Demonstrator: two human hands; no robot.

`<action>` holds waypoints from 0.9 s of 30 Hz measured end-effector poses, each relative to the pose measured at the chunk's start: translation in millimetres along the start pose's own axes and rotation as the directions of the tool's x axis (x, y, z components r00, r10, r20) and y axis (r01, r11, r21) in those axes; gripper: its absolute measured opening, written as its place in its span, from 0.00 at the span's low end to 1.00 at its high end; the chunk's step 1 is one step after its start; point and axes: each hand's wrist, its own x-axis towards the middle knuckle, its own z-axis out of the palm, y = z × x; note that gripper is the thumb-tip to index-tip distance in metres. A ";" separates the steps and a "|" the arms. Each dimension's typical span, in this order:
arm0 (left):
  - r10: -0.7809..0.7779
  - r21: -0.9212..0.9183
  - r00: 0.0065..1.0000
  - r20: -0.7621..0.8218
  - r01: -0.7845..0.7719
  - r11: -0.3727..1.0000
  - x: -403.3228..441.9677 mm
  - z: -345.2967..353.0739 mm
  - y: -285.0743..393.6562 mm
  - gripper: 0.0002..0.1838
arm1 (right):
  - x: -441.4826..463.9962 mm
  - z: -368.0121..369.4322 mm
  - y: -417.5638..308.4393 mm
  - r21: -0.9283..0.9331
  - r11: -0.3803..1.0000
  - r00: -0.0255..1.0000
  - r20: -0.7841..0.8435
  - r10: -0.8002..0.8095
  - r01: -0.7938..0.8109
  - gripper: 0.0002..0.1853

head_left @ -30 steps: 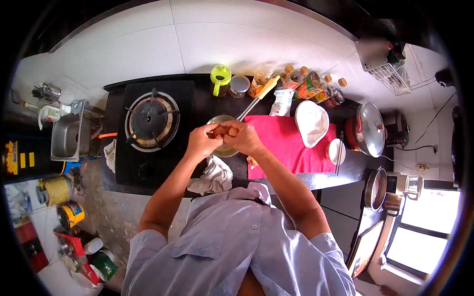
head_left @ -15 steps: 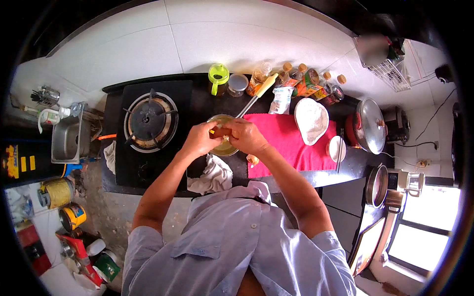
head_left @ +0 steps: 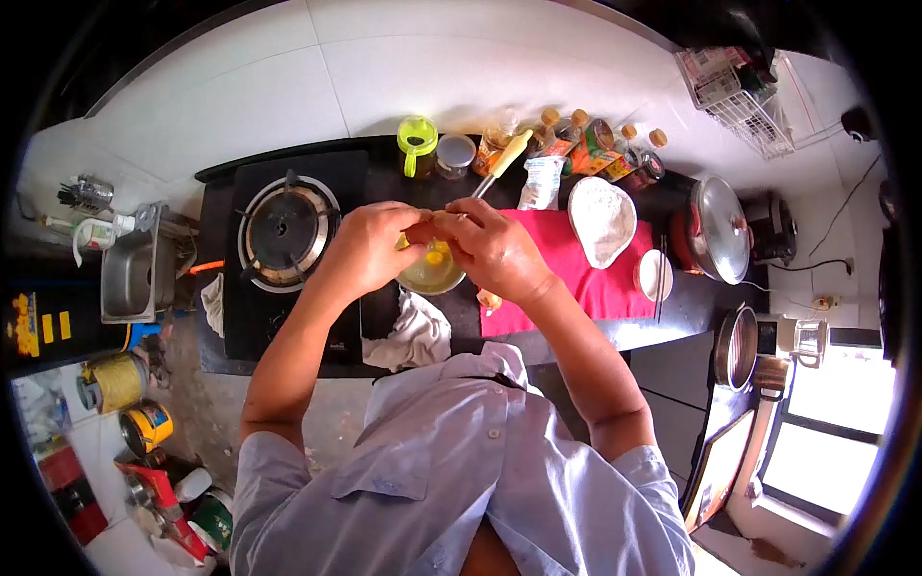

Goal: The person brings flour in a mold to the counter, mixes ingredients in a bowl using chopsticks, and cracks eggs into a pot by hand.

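Observation:
Both my hands are raised over a bowl [head_left: 428, 287] with egg yolk [head_left: 435, 253] in it. My left hand [head_left: 367, 248] and my right hand [head_left: 496, 246] meet at the fingertips, closed around a brown eggshell [head_left: 421, 231]. Fingers cover most of the shell, so its break is hard to make out. A utensil with a pale yellow handle [head_left: 512, 154] leans out past the bowl's far side; its lower end is hidden by my right hand. Cracked shell pieces [head_left: 490, 300] lie beside the bowl, and a crumpled cloth [head_left: 413, 331] is in front of it.
A gas burner [head_left: 288, 230] is on the left. On the right, a red towel [head_left: 547, 252] bears a dish of white powder [head_left: 602, 226] and a small white bowl [head_left: 653, 276], with chopsticks [head_left: 663, 274] alongside. Bottles and jars [head_left: 615, 149] line the wall; a lidded pot [head_left: 718, 232] stands far right.
My hands have lifted and moved slightly away from me over the bowl, the eggshell still between them. A bright yolk now shows below them.

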 end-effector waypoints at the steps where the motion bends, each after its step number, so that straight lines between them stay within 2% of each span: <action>1: -0.030 -0.043 1.000 0.007 0.030 0.999 -0.2 -0.1 -2.1 0.22 | -2.2 2.1 0.5 0.030 0.999 1.000 -0.012 0.025 -0.025 0.21; 3: -0.055 -0.080 0.998 0.002 0.055 0.995 -1.8 3.7 -13.2 0.22 | -9.1 12.6 6.3 0.089 0.994 0.997 -0.034 0.072 -0.069 0.20; 6: -0.328 -0.332 0.941 0.079 0.335 0.882 -12.7 29.3 -40.2 0.22 | -25.8 37.3 18.1 0.236 0.958 0.977 -0.091 0.191 -0.165 0.20; 7: -0.353 -0.407 0.931 0.090 0.357 0.840 -19.4 43.0 -51.9 0.21 | -33.9 48.2 23.1 0.181 0.973 0.970 -0.173 0.172 -0.141 0.19; 8: -0.398 -0.520 0.915 0.069 0.373 0.768 -27.6 61.9 -63.8 0.21 | -42.7 54.4 25.8 0.393 0.861 0.929 -0.046 0.368 -0.322 0.18; 9: -0.432 -0.607 0.897 0.087 0.392 0.692 -35.8 81.2 -71.7 0.22 | -52.2 59.4 26.9 0.555 0.671 0.846 0.122 0.518 -0.491 0.18; 10: -0.466 -0.686 0.878 0.112 0.408 0.603 -42.7 92.1 -68.0 0.23 | -59.5 62.1 25.6 0.653 0.419 0.729 0.316 0.607 -0.631 0.18; 11: -0.493 -0.767 0.854 0.164 0.425 0.481 -50.4 103.1 -63.7 0.23 | -64.6 67.2 24.1 0.755 0.240 0.694 0.365 0.621 -0.611 0.19; 13: -0.487 -0.866 0.823 0.293 0.444 0.230 -56.8 116.7 -48.3 0.23 | -67.8 64.8 14.9 0.795 0.137 0.673 0.392 0.628 -0.591 0.20; 14: -0.448 -0.945 0.843 0.296 0.325 -0.013 -59.6 136.6 -51.6 0.23 | -68.8 63.8 12.1 0.811 0.086 0.663 0.406 0.629 -0.578 0.21; 16: -0.470 -0.931 0.805 0.363 0.289 -0.224 -58.7 142.0 -45.4 0.25 | -74.4 65.7 11.4 0.814 0.108 0.681 0.395 0.616 -0.571 0.22; 19: -0.439 -0.906 0.802 0.404 0.287 -0.310 -54.3 141.1 -30.4 0.22 | -84.5 65.0 17.3 0.805 0.134 0.681 0.386 0.622 -0.578 0.22; 22: -0.333 -0.925 0.870 0.363 0.292 -0.243 -45.9 142.7 -25.6 0.20 | -86.4 52.5 19.7 0.775 0.226 0.690 0.339 0.639 -0.590 0.22; 23: -0.333 -0.931 0.872 0.359 0.312 -0.188 -42.2 146.8 -26.0 0.21 | -87.0 48.1 20.6 0.760 0.266 0.696 0.317 0.644 -0.593 0.22; 26: -0.329 -0.921 0.861 0.387 0.348 -0.174 -31.1 156.7 -9.4 0.24 | -99.9 39.5 46.1 0.726 0.332 0.690 0.264 0.674 -0.602 0.23; 27: -0.275 -0.907 0.865 0.420 0.395 -0.142 -30.7 148.7 2.5 0.27 | -97.0 32.9 40.9 0.720 0.267 0.605 0.260 0.753 -0.641 0.23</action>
